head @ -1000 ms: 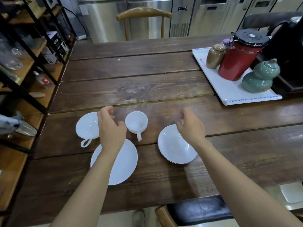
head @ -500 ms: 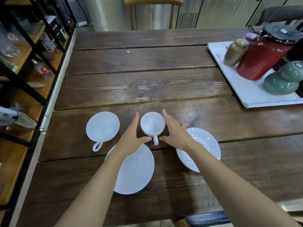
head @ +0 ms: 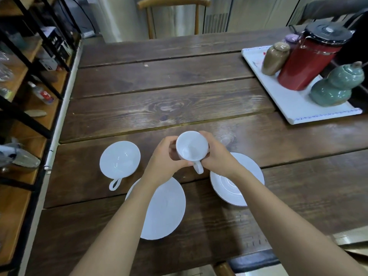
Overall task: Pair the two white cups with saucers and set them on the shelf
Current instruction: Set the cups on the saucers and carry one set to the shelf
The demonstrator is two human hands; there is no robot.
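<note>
Both hands clasp one white cup (head: pixel 191 148) at the table's middle, its handle pointing toward me. My left hand (head: pixel 166 160) wraps its left side and my right hand (head: pixel 216 156) its right side. A second white cup (head: pixel 119 158) stands alone to the left, handle toward me. One white saucer (head: pixel 166 212) lies under my left forearm, near the front. Another white saucer (head: pixel 239 186) lies to the right, partly hidden by my right wrist. The wooden shelf (head: pixel 25 100) with black frame stands along the left edge.
A dark wooden table (head: pixel 169 92) carries a white tray (head: pixel 294 108) at the right with a red jug (head: pixel 310 58), a brown jar (head: pixel 274 57) and a green gourd pot (head: pixel 334 86). The shelf holds bottles and glassware. A wooden chair (head: pixel 173 8) stands beyond the table.
Both hands have closed in from either side onto the middle cup and now grip it. The view has tilted down and closer to the table.
</note>
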